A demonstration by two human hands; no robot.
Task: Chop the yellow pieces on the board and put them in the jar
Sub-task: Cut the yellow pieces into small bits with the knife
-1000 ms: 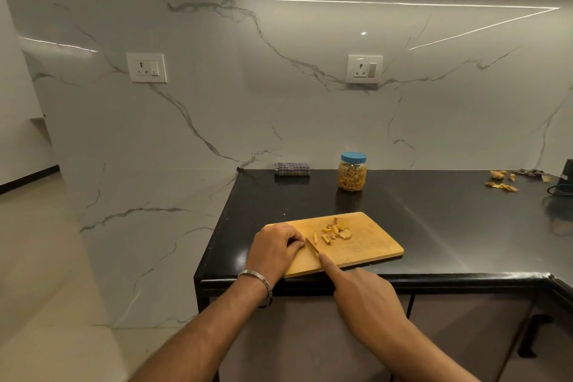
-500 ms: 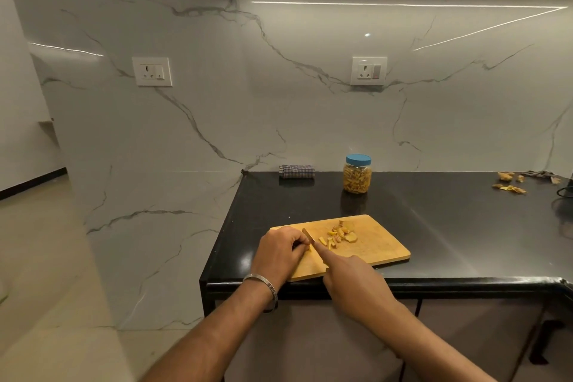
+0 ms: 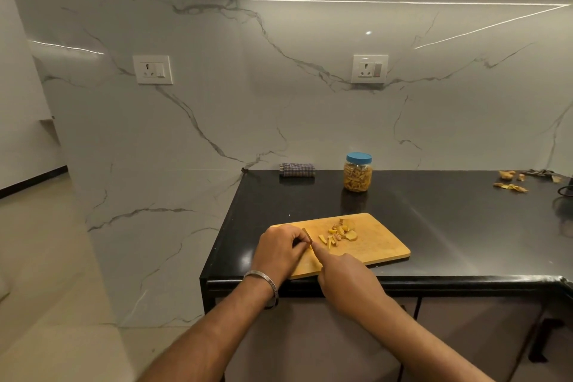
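Observation:
A wooden cutting board [image 3: 372, 245] lies near the front edge of the black counter. A small heap of yellow pieces [image 3: 339, 234] sits on its middle. My left hand [image 3: 279, 250] rests on the board's left end, fingers curled and pinching a small yellow piece that is mostly hidden. My right hand [image 3: 344, 276] grips a knife [image 3: 307, 234], index finger stretched along its back; the short blade stands right beside my left fingertips. A clear jar [image 3: 357, 175] with a blue lid, filled with yellow strips, stands farther back, lid on.
A folded checked cloth [image 3: 297, 170] lies at the counter's back against the marble wall. Yellow-brown scraps [image 3: 510, 184] and a dark cable lie at the far right. The counter [image 3: 465, 226] ends in a drop to the floor on the left.
The knife blade has shifted slightly left on the board, closer to my left fingertips. My view has dipped a little; both hands stay at the board's left end.

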